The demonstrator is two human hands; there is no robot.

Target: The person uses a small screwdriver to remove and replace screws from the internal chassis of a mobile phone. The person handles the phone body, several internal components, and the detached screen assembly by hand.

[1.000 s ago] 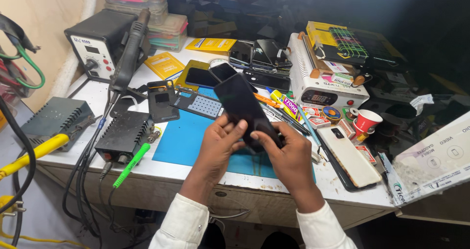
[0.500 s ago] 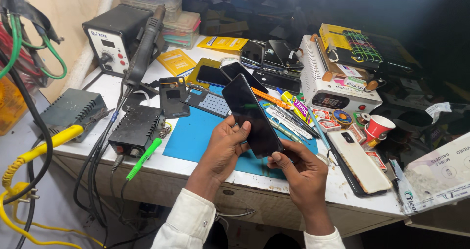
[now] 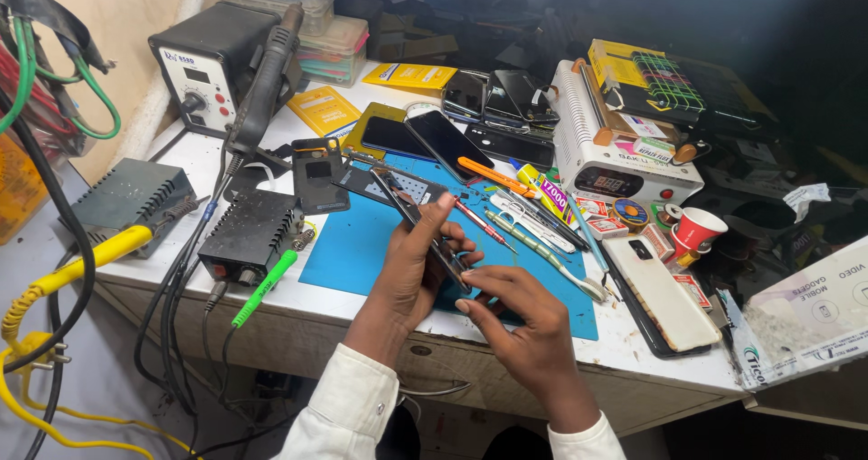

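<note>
Dark phone (image 3: 425, 229) held edge-on above the blue mat (image 3: 362, 243), near the front of the desk (image 3: 226, 161). Left hand (image 3: 418, 265) clamped around its middle, fingers wrapped over the upper side; right hand (image 3: 520, 320) pinching the near lower end, thumb and fingertips pressed at the corner. Hands close together, both closed on the phone. Step in hand looks like inspecting or working the edge of the phone, perhaps easing a seam, though too thin in view to tell. Next move likely calls for a steady grip from the left and fine pressure from the right.

To the left, a black heat station (image 3: 203, 62) and a small black box (image 3: 249, 234) with a green-handled tool (image 3: 264, 288). Farther off, several phones (image 3: 493, 94); right, a white phone (image 3: 660, 293) and red cup (image 3: 698, 229). Cluttered, dim workshop beyond.
</note>
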